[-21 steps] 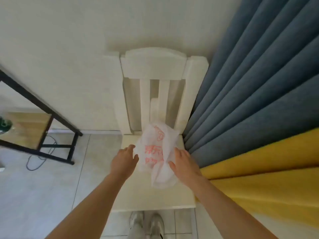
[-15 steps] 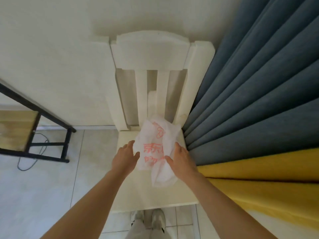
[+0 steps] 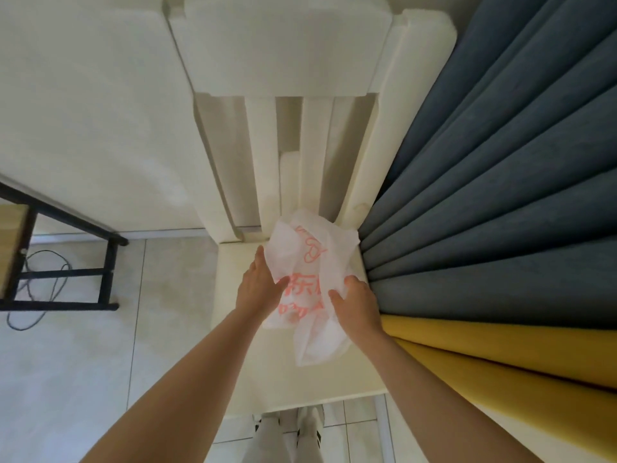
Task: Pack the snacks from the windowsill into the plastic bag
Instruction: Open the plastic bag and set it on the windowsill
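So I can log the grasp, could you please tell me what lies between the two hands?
In the head view, the white plastic bag with red print lies between the left hand and the right hand, on the chair seat.

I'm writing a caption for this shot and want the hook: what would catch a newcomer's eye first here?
First, the white plastic bag with red print, crumpled on the seat of the cream chair, with the left hand and right hand gripping it from either side. Next, the blue curtain fanning down the right, with the yellow curtain below it.
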